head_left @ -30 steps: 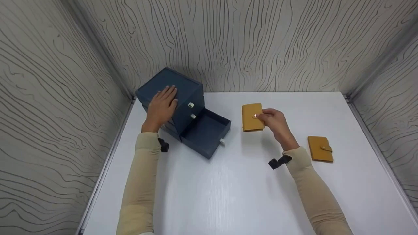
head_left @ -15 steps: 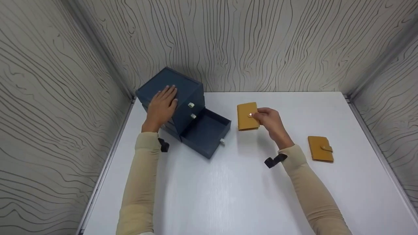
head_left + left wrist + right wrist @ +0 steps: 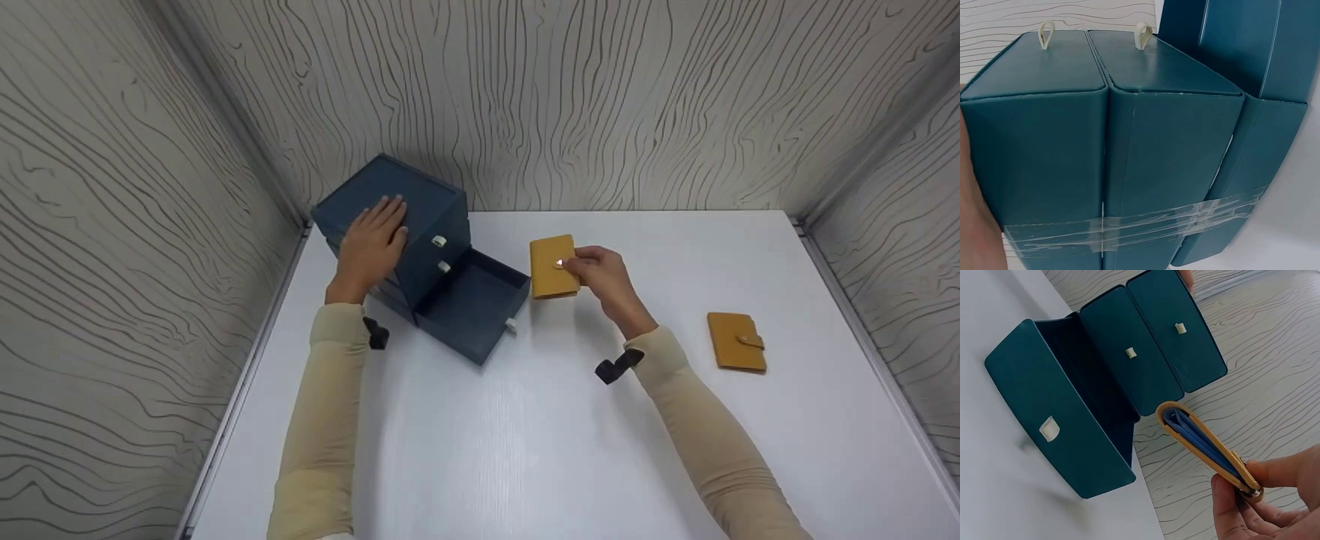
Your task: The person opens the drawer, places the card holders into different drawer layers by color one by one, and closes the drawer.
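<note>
My right hand pinches a mustard-yellow snap wallet by its strap edge, holding it above the table just right of the pulled-out drawer. Blue inner sleeves show between its covers in the right wrist view. My left hand lies flat on top of a dark teal box with drawers, fingers straight. Its bottom drawer is out and bare inside; the two drawers above are closed. White pull tabs mark the drawer fronts. Clear tape runs across the box's side.
A second mustard-yellow snap wallet lies flat on the white table at the right. Wood-grain panels enclose the table at the back and both sides, with the box near the back left corner.
My right hand has carried the wallet leftward, up to the right corner of the pulled-out drawer. The left hand, box and second wallet have stayed in place.
</note>
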Action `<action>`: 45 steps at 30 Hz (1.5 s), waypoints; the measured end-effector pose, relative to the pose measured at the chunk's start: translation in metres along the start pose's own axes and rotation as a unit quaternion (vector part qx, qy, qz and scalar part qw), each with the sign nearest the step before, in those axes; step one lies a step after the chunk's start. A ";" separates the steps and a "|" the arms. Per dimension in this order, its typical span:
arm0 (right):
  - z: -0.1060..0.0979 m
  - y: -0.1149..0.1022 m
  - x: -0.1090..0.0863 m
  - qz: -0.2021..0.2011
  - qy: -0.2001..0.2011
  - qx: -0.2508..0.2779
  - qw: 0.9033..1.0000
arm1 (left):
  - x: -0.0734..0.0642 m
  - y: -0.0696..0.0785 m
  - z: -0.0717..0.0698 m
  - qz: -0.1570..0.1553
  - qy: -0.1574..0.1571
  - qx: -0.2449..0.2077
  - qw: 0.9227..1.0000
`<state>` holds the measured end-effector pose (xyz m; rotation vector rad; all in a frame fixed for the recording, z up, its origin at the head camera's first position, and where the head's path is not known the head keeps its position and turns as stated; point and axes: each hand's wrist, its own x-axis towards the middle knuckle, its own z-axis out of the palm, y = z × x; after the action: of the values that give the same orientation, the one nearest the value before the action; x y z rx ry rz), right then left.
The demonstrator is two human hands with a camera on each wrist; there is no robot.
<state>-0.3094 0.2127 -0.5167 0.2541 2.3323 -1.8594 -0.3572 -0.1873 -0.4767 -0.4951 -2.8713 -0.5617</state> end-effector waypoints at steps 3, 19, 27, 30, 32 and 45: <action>0.005 -0.001 0.002 0.000 -0.004 0.002 1.000 | 0.000 0.000 0.000 0.000 -0.001 0.004 1.000; 0.035 -0.008 0.008 0.007 -0.017 0.006 1.000 | 0.001 -0.001 0.001 0.000 -0.008 0.010 1.000; 0.048 -0.013 0.010 0.007 -0.027 -0.001 1.000 | 0.000 0.001 -0.001 -0.004 -0.011 0.005 1.000; 0.052 -0.014 0.011 0.006 -0.031 -0.006 0.999 | 0.001 0.001 -0.001 -0.006 -0.011 0.004 1.000; 0.055 -0.015 0.011 0.007 -0.033 -0.007 0.999 | 0.001 0.000 -0.001 -0.007 -0.012 0.004 1.000; 0.073 -0.017 0.013 0.006 -0.043 -0.016 0.999 | 0.001 0.000 0.000 -0.008 -0.014 0.007 1.000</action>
<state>-0.3251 0.1380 -0.5202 0.1809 2.2966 -1.7882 -0.3584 -0.1872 -0.4764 -0.4808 -2.9066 -0.5402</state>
